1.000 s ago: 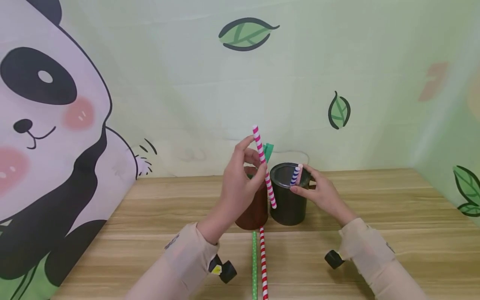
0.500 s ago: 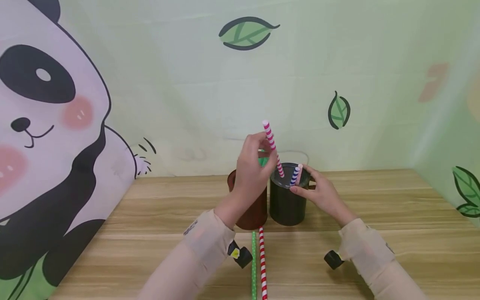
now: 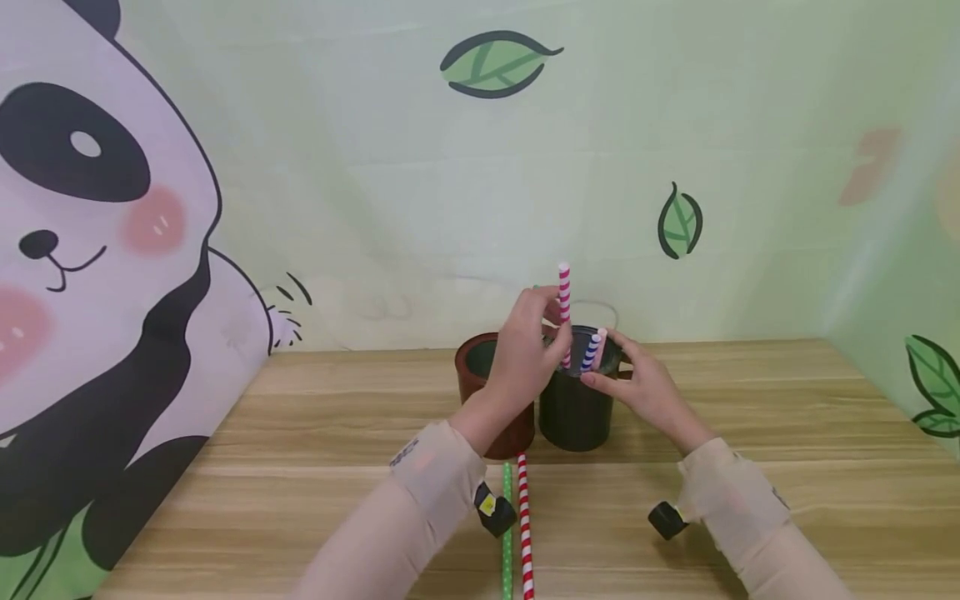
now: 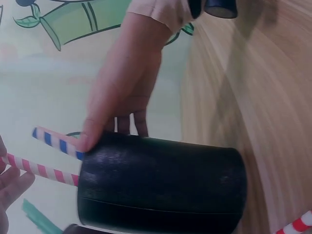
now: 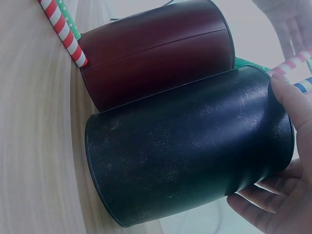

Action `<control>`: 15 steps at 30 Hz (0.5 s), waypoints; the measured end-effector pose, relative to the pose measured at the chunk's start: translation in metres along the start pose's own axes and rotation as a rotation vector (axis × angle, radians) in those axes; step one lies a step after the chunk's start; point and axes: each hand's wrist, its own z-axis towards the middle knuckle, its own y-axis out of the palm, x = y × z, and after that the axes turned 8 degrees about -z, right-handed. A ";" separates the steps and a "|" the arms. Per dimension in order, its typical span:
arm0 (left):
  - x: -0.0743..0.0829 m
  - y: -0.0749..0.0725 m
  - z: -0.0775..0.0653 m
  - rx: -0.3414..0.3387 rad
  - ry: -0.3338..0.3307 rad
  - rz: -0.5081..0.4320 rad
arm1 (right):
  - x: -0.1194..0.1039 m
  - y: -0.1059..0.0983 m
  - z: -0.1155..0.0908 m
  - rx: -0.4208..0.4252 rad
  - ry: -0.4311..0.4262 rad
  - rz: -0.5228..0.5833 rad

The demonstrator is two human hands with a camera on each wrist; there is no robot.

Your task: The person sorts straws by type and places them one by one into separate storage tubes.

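Observation:
In the head view my left hand (image 3: 525,350) pinches a pink-and-white striped straw (image 3: 564,292) near its middle. The straw stands almost upright, its lower end inside the mouth of a black cylindrical cup (image 3: 576,417). My right hand (image 3: 651,390) grips this cup at the rim, thumb on the near side and fingers behind, as the right wrist view also shows. A blue-and-white striped straw (image 3: 590,354) and a pale pink straw (image 3: 601,343) lean in the cup beside the right thumb. The left wrist view shows the pink striped straw reaching into the cup.
Left of the black cup stands a brown cup (image 3: 474,396), partly behind my left hand, with a green strip (image 4: 41,217) sticking out. A green dotted straw (image 3: 507,533) and a red-and-white striped straw (image 3: 525,525) lie in front on the wooden table (image 3: 315,467).
My left hand has moved right with the pink striped straw, from over the brown cup to the black cup. The straw is now more upright, its end lowered inside. My right hand stays put.

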 end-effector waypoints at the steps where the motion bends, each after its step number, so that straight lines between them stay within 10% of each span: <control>1: -0.001 0.001 -0.001 -0.007 -0.003 0.000 | 0.000 0.000 0.000 0.001 0.000 0.001; 15: -0.013 0.015 -0.015 -0.191 -0.086 0.129 | 0.000 0.000 0.000 0.017 -0.015 0.004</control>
